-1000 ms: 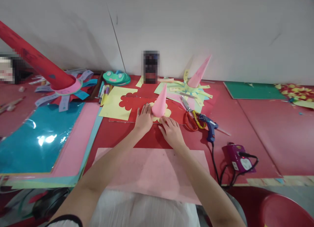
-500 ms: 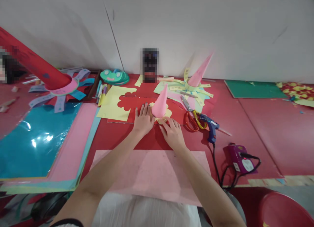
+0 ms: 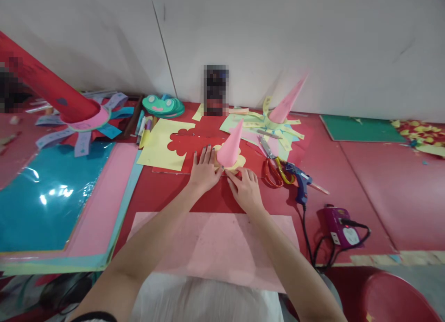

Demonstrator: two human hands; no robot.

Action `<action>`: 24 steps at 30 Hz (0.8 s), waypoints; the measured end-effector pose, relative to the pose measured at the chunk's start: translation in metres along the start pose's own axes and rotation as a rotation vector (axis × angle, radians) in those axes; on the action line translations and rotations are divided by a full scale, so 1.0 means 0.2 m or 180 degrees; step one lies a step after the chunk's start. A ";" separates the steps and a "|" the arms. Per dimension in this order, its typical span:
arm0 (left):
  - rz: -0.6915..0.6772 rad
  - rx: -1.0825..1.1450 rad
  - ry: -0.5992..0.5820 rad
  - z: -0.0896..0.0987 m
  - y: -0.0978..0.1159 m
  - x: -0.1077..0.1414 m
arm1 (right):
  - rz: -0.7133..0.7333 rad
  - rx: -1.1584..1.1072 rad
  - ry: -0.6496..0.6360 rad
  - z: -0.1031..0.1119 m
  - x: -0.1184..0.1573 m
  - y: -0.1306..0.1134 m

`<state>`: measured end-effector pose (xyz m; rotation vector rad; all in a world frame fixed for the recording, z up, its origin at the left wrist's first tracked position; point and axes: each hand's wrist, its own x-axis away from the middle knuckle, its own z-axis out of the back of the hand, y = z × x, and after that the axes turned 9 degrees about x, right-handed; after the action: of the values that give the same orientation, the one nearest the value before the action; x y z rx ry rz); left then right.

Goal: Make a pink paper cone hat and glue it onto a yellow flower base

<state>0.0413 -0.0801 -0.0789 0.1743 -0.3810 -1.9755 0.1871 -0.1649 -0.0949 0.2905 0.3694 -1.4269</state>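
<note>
A pink paper cone (image 3: 230,148) stands upright on a pale yellow flower-shaped paper (image 3: 240,163), over red paper (image 3: 194,160). To the left of the cone, my left hand (image 3: 204,173) lies open, fingers spread on the red paper and thumb reaching to the flower's front edge. My right hand (image 3: 246,187) rests low at the flower's front right, with its fingertips on or close to the petal edge. Its fingers are apart, and I see nothing gripped in them. The two thumbs nearly meet in front of the cone.
Right of my hands lie scissors (image 3: 273,172), a blue glue gun (image 3: 301,183) with its cord, and a purple power box (image 3: 342,227). Behind stands another pink cone (image 3: 285,105) with yellow strips. A red tube (image 3: 52,90) and blue plastic-covered sheets (image 3: 52,196) are left.
My left thumb has moved toward the flower's front edge. My right hand's thumb and fingers have shifted slightly along that edge. The cone stays upright; the view has shifted a little.
</note>
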 end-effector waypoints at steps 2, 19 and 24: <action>0.0015 -0.0028 -0.0037 0.00 0.00 0.00 | -0.0017 -0.0015 0.0063 0.00 0.00 0.01; 0.0008 0.0009 -0.0066 0.00 0.00 0.00 | -0.0398 0.0037 0.0316 -0.01 0.00 0.04; 0.0022 0.0033 0.0035 -0.01 0.00 -0.01 | -0.0384 0.0049 0.0344 0.00 0.00 0.03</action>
<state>0.0420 -0.0793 -0.0816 0.1903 -0.3844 -1.9651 0.1932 -0.1644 -0.0961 0.3638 0.4708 -1.5365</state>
